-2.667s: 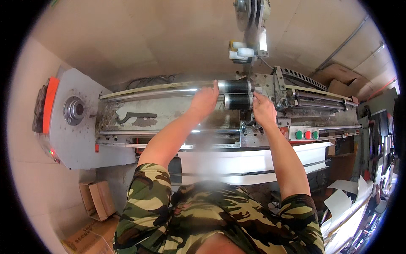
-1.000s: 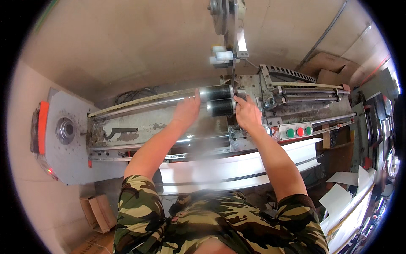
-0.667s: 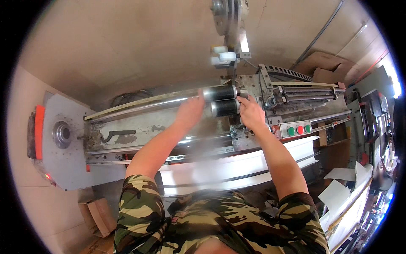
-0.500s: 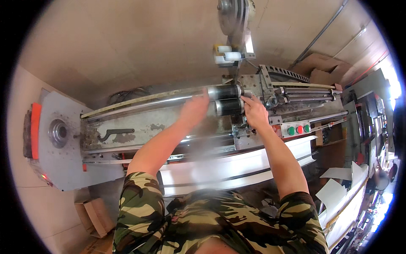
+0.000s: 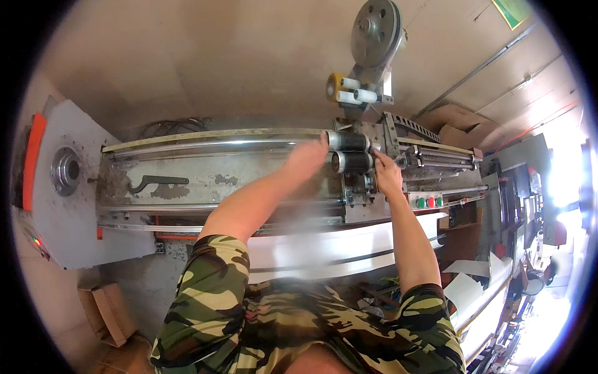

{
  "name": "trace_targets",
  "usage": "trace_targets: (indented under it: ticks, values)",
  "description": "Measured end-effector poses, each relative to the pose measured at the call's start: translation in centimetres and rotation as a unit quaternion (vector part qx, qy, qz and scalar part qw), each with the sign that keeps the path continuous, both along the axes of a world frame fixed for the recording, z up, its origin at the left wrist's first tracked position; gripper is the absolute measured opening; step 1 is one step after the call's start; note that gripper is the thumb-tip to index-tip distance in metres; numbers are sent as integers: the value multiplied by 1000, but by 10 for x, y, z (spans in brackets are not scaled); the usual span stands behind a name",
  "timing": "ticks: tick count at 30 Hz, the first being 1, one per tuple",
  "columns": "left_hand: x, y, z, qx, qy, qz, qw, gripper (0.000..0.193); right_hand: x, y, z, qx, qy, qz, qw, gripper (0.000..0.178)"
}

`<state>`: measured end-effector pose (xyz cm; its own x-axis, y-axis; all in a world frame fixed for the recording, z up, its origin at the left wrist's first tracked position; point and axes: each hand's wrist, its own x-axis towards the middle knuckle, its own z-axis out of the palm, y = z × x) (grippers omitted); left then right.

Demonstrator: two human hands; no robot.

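Observation:
Two short black rollers with bright metal ends lie one behind the other on the machine's carriage, the far roller (image 5: 349, 141) and the near roller (image 5: 354, 163). My left hand (image 5: 309, 157) is at the left end of the far roller; its fingers are smeared and partly hidden, so I cannot tell how they grip. At the right ends of both rollers, my right hand (image 5: 387, 175) has its fingers bent and pressed in close. What they hold there is too small to make out. A dark hook spanner (image 5: 157, 181) lies on the machine bed, left of my left arm.
Long metal rails (image 5: 218, 144) run along the bed. Above the rollers stand a yellow tape roll with white guide rollers (image 5: 350, 90) and a large pulley (image 5: 374, 31). Green and red push buttons (image 5: 430, 202) sit to the right. A grey end housing (image 5: 68, 187) stands left; a cardboard box (image 5: 107, 313) is below it.
The view has shifted, bringing more of the pulley into sight. Both hands stay at the two ends of the rollers. The hook spanner has not moved on the bed.

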<state>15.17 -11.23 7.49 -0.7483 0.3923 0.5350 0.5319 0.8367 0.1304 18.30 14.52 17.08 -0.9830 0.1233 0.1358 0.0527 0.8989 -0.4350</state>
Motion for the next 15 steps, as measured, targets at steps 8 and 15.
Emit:
trace_targets:
  ticks: [8, 15]
  values:
    - [-12, 8, -8, 12, -36, -9, 999, 58, 7, -34, 6, 86, 212, 146, 963, 29]
    - [8, -14, 19, 45, -46, -111, 992, 49, 11, -123, -20, 132, 160, 227, 951, 44]
